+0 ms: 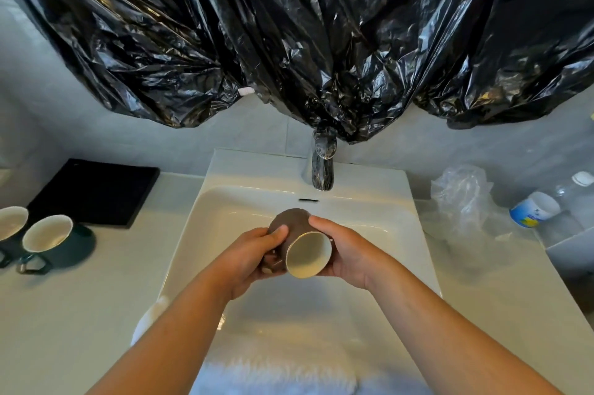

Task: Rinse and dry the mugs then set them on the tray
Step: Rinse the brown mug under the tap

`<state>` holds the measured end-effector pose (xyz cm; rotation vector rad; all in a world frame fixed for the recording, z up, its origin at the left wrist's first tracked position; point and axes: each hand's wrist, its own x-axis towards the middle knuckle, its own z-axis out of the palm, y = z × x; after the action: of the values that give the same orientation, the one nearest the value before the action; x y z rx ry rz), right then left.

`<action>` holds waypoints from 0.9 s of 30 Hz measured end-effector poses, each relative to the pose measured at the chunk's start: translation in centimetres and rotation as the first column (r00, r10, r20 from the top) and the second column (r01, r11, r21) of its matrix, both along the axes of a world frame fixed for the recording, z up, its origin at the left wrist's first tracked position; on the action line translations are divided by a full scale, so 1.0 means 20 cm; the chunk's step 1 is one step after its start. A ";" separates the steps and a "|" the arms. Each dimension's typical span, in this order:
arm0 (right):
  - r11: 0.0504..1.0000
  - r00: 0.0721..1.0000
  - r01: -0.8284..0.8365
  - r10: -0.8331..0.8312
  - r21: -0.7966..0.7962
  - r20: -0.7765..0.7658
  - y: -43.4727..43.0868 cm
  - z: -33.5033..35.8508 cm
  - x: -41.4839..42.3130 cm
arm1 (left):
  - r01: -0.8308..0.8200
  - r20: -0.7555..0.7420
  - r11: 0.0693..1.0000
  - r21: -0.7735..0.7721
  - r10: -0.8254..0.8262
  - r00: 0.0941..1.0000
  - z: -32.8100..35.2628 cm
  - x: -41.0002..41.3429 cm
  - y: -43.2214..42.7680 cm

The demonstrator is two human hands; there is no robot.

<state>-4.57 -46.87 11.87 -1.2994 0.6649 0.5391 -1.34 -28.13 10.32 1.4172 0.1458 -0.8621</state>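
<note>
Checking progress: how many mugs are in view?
3. One brown mug held over the sink by the left hand and right hand; two green mugs on the counter beside the tray, one cut by the frame edge. More may be off-frame.

Three mugs: one brown mug (289,223) gripped in the fingers of both hands, plus a green mug (56,242) and a second green mug (9,227) well left of them. Two hands: left hand (254,256), right hand (348,253). One tray (93,192) left of and beyond the fingers. One sink (369,211) under them, one tap (322,166) beyond. Far right of the fingers: one clear bag (463,198), one jar (533,209), one bottle (577,188). One blurred towel (276,372) lies nearer than the fingers.
</note>
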 end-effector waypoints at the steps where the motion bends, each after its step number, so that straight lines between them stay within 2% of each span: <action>1: 1.000 1.000 0.008 -0.008 0.003 0.023 0.02 -0.01 0.00 | -0.036 -0.021 0.999 0.008 0.037 0.999 0.01 -0.01 0.01; 3: 1.000 0.997 -0.005 0.005 0.003 0.071 0.05 0.00 0.00 | -0.103 -0.021 0.995 0.012 0.104 0.994 0.02 -0.02 0.04; 6: 0.999 0.987 -0.052 0.052 0.001 0.152 0.09 0.04 0.01 | -0.143 0.058 0.990 -0.014 0.144 0.988 0.05 -0.01 0.10; 11: 0.976 0.914 -0.193 0.217 -0.103 0.343 0.08 0.16 0.02 | -0.185 0.287 0.982 -0.027 0.185 0.940 0.16 -0.02 0.16; 18: 0.951 0.786 -0.238 0.309 -0.199 0.535 0.04 0.30 0.04 | -0.165 0.579 0.986 0.032 0.116 0.807 0.33 -0.02 0.18; 22: 0.947 0.756 -0.238 0.320 -0.215 0.571 0.02 0.35 0.03 | -0.143 0.636 0.985 0.093 0.052 0.770 0.39 -0.01 0.19; 27: 0.941 0.729 -0.227 0.335 -0.251 0.596 0.01 0.36 0.01 | -0.125 0.697 0.989 0.085 0.030 0.716 0.44 -0.03 0.17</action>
<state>-4.28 -46.58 19.02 -1.6357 -0.0680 0.2538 -1.90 -24.71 19.12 1.7570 -0.3249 -0.1976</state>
